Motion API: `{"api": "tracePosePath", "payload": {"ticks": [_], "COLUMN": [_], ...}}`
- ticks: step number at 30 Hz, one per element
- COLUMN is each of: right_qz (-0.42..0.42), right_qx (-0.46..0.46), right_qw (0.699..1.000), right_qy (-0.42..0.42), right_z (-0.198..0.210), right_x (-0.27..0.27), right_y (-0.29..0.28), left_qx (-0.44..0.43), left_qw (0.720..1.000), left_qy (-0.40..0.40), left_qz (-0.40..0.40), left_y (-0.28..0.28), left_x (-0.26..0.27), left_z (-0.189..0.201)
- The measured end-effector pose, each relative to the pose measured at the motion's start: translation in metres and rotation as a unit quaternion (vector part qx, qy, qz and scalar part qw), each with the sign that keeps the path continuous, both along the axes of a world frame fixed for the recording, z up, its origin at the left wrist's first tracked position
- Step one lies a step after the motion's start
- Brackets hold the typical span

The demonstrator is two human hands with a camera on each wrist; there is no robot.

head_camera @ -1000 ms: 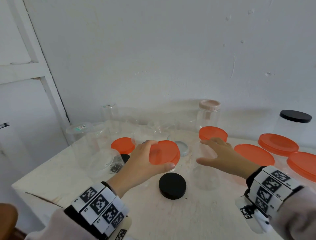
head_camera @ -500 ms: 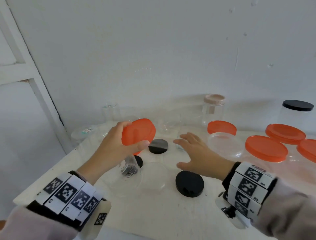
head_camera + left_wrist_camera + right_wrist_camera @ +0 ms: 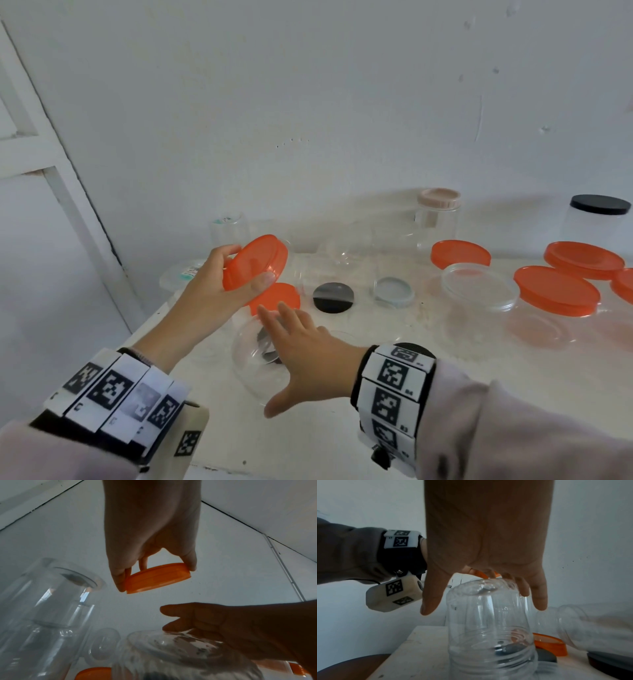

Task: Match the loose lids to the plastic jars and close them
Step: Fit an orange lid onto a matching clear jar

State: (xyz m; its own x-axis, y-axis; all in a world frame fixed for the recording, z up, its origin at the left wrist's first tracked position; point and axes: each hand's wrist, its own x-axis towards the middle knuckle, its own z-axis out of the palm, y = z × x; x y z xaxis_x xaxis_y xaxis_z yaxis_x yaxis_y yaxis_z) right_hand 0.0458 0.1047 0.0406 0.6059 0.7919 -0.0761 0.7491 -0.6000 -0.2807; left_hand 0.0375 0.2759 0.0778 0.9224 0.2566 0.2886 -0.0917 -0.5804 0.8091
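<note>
Head view first. Orange lid (image 3: 255, 265) gripped by its rim in the left hand (image 3: 205, 291), thumb on the near edge and fingers curled round the far one, held up off the worktop (image 3: 291, 445) and tilted, top face toward the camera. Right hand (image 3: 308, 356) open, fingers spread and fairly straight, palm down over the clear jar (image 3: 250, 363). So: jar right below the right hand, and below and a bit to the right of the left hand. Can't tell from up here whether palm and jar are touching.

Left wrist view. Same lid (image 3: 157, 578) pinched across its width at the fingertips of the left hand (image 3: 150, 527), open underside facing down toward the camera. Right hand (image 3: 231, 628) lower down, flat over the jar (image 3: 171, 649), fingers just above or on it. Clear gap between lid and jar.

Right wrist view. Right hand (image 3: 488, 534) spread wide, gripping nothing, fingers (image 3: 539, 595) hanging down past the top of the jar (image 3: 488, 622) on the far side, thumb off on the near side. Jar axis upright, straight under the palm. Here's the catch though: threaded neck down by the worktop, rounded base up top. Looks upside down to me.

My guess: a grab and flip by the right hand first, being the nearer one, then the lid down onto the mouth from the left.
</note>
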Motion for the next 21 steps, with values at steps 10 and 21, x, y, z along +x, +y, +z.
{"api": "tracePosePath", "payload": {"ticks": [10, 21], "right_qz": [-0.043, -0.177], "right_qx": [0.070, 0.148], "right_qw": [0.996, 0.972], "right_qy": [-0.031, -0.049], "right_z": [0.000, 0.006], "right_x": [0.004, 0.003], "right_y": [0.001, -0.077], "left_qx": [-0.008, -0.027], "left_qw": [0.999, 0.994], "left_qy": [0.007, 0.031], "left_qz": [-0.039, -0.098], "left_y": [0.009, -0.006], "left_x": [0.012, 0.028], "left_z": [-0.001, -0.003]}}
